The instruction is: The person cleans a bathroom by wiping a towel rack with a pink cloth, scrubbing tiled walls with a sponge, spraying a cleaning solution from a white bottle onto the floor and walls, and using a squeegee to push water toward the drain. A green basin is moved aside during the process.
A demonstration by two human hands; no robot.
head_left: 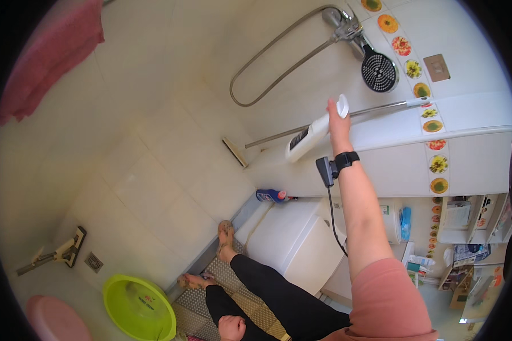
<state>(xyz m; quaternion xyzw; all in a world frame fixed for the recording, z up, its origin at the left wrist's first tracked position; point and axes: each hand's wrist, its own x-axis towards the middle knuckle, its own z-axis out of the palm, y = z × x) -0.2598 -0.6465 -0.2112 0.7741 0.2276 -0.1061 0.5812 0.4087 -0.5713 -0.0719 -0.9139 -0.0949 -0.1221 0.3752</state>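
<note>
White bottle (310,138), one: gripped near its top by the right hand (339,124), body lying to that hand's lower left, long axis slanting; left hand (232,328) well apart, curled by the left leg (227,303). Shower head (379,69), one; blue bottle (269,196), one; hands, two; black wristband (347,161), one.

Upper left of the frame: pink towel (54,59). Upper right: shower head (379,69) with black spray face; flexible metal hose (294,67), looped to its left. Right of the shower head: square brown wall plate (437,67), mounted beside a strip of floral tiles (413,69). Near centre: blue bottle (268,195) with red cap. Lower left: T-headed floor tool (70,250), near a floor drain (94,262); below these, green basin (139,310), beside a pink basin (57,319)
</note>
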